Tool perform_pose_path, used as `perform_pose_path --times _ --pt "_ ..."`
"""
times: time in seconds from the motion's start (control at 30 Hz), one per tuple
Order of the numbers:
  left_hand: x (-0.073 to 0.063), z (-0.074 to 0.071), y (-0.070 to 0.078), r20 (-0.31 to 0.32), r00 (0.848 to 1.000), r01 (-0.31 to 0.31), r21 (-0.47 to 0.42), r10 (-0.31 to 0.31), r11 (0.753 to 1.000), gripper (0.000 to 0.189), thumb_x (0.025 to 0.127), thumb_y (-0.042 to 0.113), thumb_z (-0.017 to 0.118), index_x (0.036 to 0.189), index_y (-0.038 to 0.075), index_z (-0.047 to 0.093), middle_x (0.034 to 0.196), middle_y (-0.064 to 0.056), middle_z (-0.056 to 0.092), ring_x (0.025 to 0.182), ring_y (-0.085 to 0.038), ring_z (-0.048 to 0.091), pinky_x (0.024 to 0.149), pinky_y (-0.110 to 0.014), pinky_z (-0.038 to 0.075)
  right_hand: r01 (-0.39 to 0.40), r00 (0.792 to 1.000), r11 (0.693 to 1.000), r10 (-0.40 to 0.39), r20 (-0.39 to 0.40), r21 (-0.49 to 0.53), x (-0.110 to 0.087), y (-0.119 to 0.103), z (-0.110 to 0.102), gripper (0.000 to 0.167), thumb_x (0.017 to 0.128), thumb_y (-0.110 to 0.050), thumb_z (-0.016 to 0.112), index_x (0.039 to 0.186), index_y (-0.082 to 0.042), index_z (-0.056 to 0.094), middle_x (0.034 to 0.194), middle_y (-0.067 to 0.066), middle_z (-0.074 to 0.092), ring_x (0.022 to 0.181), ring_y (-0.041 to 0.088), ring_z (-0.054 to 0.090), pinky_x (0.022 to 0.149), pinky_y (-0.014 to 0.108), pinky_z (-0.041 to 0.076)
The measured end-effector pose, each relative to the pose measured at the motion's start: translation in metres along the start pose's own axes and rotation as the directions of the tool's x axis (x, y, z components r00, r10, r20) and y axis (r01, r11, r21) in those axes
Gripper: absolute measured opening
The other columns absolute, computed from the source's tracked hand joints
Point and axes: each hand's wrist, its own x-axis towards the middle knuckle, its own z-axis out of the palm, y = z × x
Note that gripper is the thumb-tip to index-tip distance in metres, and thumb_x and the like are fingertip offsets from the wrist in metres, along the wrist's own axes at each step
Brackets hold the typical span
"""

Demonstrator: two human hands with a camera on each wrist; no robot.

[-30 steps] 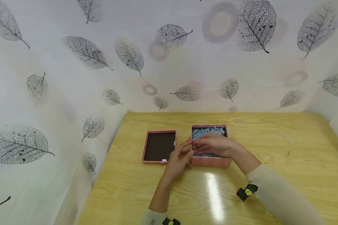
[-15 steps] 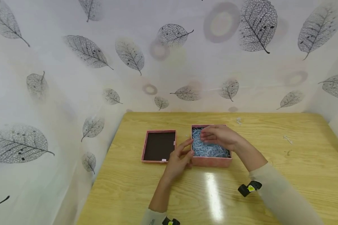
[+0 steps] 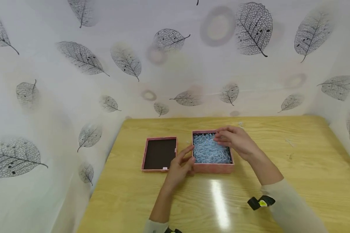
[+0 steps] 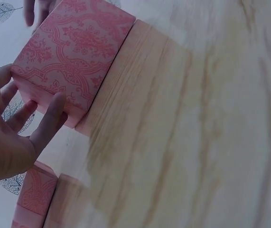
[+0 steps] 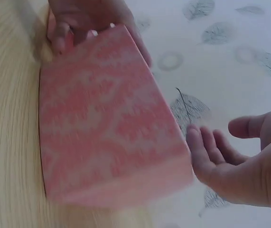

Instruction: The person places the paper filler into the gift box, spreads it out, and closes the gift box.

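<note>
A pink patterned box (image 3: 213,168), lidless and filled with light blue shredded paper (image 3: 210,152), stands on the table. My left hand (image 3: 178,170) is at its left side. In the left wrist view, that hand's spread fingertips touch the end wall of the box (image 4: 78,52). Over the far right part of the shredded paper is my right hand (image 3: 237,141), its fingers loosely bent and holding nothing. The right wrist view shows the right hand (image 5: 242,173) beside the top edge of the box (image 5: 104,116), thumb apart from the fingers.
Left of the box lies its lid (image 3: 160,154), inside up and dark, with a small white tab (image 3: 165,168) on its rim. Bits of white shred (image 3: 290,142) lie on the wooden table (image 3: 128,200). A leaf-patterned covering (image 3: 175,74) rises behind.
My right hand has moved right and away from me across the shredded paper, uncovering most of it. The left hand keeps its place at the box. The head view has shifted slightly.
</note>
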Motion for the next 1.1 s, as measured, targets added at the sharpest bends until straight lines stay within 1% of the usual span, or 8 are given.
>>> perform_pose_path --times 0.13,0.33,0.53,0.67,0.8,0.87,0.97,1.1 --pt "-0.001 0.001 0.004 -0.008 1.000 -0.013 -0.008 0.013 1.000 0.050 0.107 0.017 0.065 0.156 0.019 0.055 0.156 -0.010 0.055 0.088 -0.022 0.073 0.076 -0.045 0.066 0.040 0.987 0.983 -0.067 -0.148 -0.181 -0.023 0.009 -0.017 0.045 0.111 -0.020 0.056 0.142 0.012 0.050 0.131 0.025 0.058 0.109 0.027 0.067 0.092 0.035 0.062" --pt "0.010 0.017 0.008 -0.017 1.000 -0.021 -0.005 0.021 1.000 0.050 0.109 0.020 0.061 0.158 0.020 0.052 0.162 -0.002 0.048 0.103 -0.025 0.074 0.084 -0.040 0.065 0.027 0.985 0.891 -0.100 -0.138 -0.454 -0.039 0.029 -0.025 0.045 0.107 -0.015 0.063 0.141 0.012 0.052 0.124 0.028 0.061 0.106 0.040 0.070 0.080 0.036 0.063" --pt "0.030 0.025 0.012 -0.057 0.998 0.026 0.111 -0.019 0.994 0.048 0.108 0.032 0.063 0.155 0.035 0.055 0.157 0.005 0.054 0.117 -0.024 0.069 0.089 -0.041 0.063 0.034 0.958 0.837 -0.182 -0.220 -0.546 -0.034 0.030 -0.028 0.043 0.107 -0.017 0.061 0.140 0.011 0.055 0.128 0.032 0.062 0.114 0.052 0.066 0.085 0.048 0.061" --pt "0.024 0.008 0.015 -0.056 0.998 -0.014 0.207 0.026 0.978 0.043 0.112 0.033 0.055 0.155 0.031 0.056 0.156 0.001 0.056 0.137 -0.024 0.058 0.109 -0.048 0.053 0.094 0.878 0.816 -0.338 -0.338 -0.571 -0.036 0.033 -0.012 0.040 0.104 -0.014 0.063 0.136 0.010 0.059 0.130 0.031 0.058 0.118 0.051 0.060 0.094 0.059 0.057" --pt "-0.004 -0.037 0.019 -0.126 0.987 -0.066 0.260 0.102 0.963 0.042 0.115 0.030 0.048 0.155 0.018 0.056 0.150 -0.009 0.061 0.134 -0.030 0.059 0.112 -0.051 0.049 0.275 0.765 0.794 -0.523 -0.377 -0.542 -0.042 0.034 0.022 0.027 0.099 -0.002 0.067 0.125 0.008 0.066 0.121 0.023 0.064 0.108 0.038 0.064 0.092 0.039 0.058" --pt "-0.016 -0.064 0.023 -0.190 0.977 -0.052 0.242 0.100 0.969 0.044 0.115 0.033 0.048 0.155 0.016 0.054 0.152 -0.008 0.058 0.133 -0.034 0.059 0.113 -0.052 0.049 0.373 0.776 0.796 -0.549 -0.311 -0.476 -0.042 0.034 0.039 0.023 0.099 0.002 0.067 0.121 0.006 0.067 0.116 0.021 0.068 0.102 0.034 0.067 0.087 0.025 0.058" --pt "-0.032 -0.109 0.025 -0.277 0.958 -0.019 0.180 0.069 0.983 0.050 0.114 0.037 0.048 0.158 0.013 0.050 0.162 -0.008 0.048 0.143 -0.038 0.049 0.119 -0.055 0.041 0.435 0.859 0.847 -0.492 -0.139 -0.306 -0.037 0.035 0.066 0.022 0.104 -0.001 0.064 0.124 0.005 0.066 0.117 0.020 0.072 0.104 0.035 0.071 0.088 0.022 0.060" --pt "-0.039 -0.161 0.023 -0.325 0.946 0.052 0.110 -0.014 0.993 0.061 0.114 0.047 0.041 0.161 0.008 0.042 0.167 -0.014 0.039 0.152 -0.037 0.037 0.125 -0.056 0.033 0.297 0.951 0.948 -0.283 0.124 -0.114 -0.023 0.035 0.096 0.039 0.112 -0.019 0.054 0.142 0.007 0.057 0.140 0.023 0.063 0.131 0.041 0.061 0.108 0.040 0.054"
